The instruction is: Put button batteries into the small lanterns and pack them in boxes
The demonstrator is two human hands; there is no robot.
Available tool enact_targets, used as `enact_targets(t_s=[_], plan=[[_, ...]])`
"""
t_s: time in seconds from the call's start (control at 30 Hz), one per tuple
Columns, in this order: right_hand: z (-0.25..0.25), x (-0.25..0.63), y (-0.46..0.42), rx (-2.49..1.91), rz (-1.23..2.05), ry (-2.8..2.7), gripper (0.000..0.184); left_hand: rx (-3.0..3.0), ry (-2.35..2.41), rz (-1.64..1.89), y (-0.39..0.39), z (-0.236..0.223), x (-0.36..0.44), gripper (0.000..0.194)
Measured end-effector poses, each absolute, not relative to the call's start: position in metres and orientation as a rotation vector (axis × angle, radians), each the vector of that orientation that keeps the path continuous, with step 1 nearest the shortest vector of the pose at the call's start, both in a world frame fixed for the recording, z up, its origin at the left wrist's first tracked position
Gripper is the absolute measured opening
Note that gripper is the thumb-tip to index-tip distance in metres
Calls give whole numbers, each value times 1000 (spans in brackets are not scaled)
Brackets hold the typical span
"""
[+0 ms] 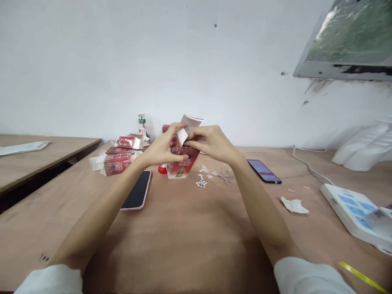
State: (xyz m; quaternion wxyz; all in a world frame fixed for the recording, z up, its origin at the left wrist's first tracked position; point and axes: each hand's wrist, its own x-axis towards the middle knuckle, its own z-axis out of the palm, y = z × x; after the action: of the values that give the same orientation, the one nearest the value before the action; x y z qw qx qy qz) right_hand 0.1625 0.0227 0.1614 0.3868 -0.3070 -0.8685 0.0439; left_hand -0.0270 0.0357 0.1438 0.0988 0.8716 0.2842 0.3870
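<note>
A red printed cardboard box (182, 168) with white inner flaps is held up over the table, tilted, its open end toward the top. My left hand (167, 148) grips it from the left, thumb across the front and fingers near the flap. At the mouth of the box, my right hand (210, 141) has thumb and fingertips pinched together; what they hold, if anything, is hidden. Below and to the right lie several small white round pieces (201, 183) and a scatter of thin wire-like pieces (226, 176). A red round object (162, 169) shows partly behind the box.
Flattened red cartons (119, 161) are piled at the left, with a small bottle (142, 125) behind. A pink-edged phone (137, 192) lies under my left forearm. Another phone (263, 171), crumpled paper (294, 205), a white power strip (352, 212) and a yellow strip (363, 277) lie right.
</note>
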Motion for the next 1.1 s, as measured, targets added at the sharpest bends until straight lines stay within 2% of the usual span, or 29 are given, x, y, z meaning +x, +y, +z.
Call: enact_targets(t_s=[0.07, 0.2, 0.3, 0.37, 0.43, 0.5, 0.7, 0.9, 1.1], plan=[[163, 167, 21, -797, 155, -2245, 17, 2670, 809, 1146, 36, 146, -27, 62], [169, 178, 23, -740, 139, -2121, 24, 2726, 800, 1198, 40, 148, -32, 50], [171, 183, 31, -745, 91, -1963, 30, 2661, 796, 1268, 39, 151, -35, 50], [169, 181, 38, -803, 100, -1896, 45, 2623, 758, 1289, 36, 153, -35, 53], [165, 175, 43, -842, 197, -1905, 61, 2622, 727, 1283, 33, 155, -35, 55], [161, 168, 47, -844, 333, -1968, 66, 2653, 725, 1258, 31, 156, -35, 55], [160, 161, 38, -818, 454, -2110, 68, 2697, 734, 1244, 30, 156, -35, 66], [166, 171, 25, -654, 468, -2186, 65, 2802, 673, 1168, 32, 156, -33, 33], [165, 162, 21, -490, 415, -2239, 50, 2669, 696, 1267, 34, 153, -35, 35]])
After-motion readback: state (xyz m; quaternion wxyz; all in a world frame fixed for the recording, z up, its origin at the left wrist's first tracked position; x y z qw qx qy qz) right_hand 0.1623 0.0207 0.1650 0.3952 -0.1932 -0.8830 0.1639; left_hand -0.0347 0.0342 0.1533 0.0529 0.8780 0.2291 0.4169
